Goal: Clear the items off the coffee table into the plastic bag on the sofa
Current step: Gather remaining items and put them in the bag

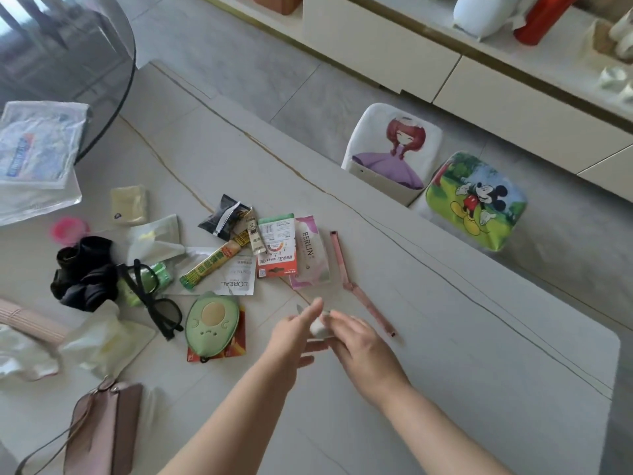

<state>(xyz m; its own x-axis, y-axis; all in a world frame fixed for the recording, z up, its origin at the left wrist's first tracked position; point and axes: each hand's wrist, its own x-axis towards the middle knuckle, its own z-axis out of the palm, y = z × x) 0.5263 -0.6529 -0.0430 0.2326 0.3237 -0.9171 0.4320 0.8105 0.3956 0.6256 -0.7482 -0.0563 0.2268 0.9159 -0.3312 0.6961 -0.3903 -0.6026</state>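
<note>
Head view, hands: the left hand [298,332] and the right hand [363,347] meet over the near part of the surface [462,337], with a small white object [320,328] between them.
Head view, left fingers: they are stretched out and relaxed, touching the white object from the side; they do not curl round it.
Head view, right fingers: they lie over the white object, but I cannot tell if they pinch it or only touch it.
Head view, items left: most things are not yet cleared. I see the avocado pouch [208,323], black glasses [154,296], black cloth [84,272], L'OREAL sachet [233,281], yellow-green stick pack [214,264], red and green card [276,246], BERLIN packet [311,253], dark snack pack [224,216] and pink strap [356,286].
Head view, plastic bag: the sofa and its bag are not in view, so I cannot say what is already inside.
Progress: my judgement is that the task is at an early stage, with the white object as the item in hand and nearly the whole pile left.
</note>
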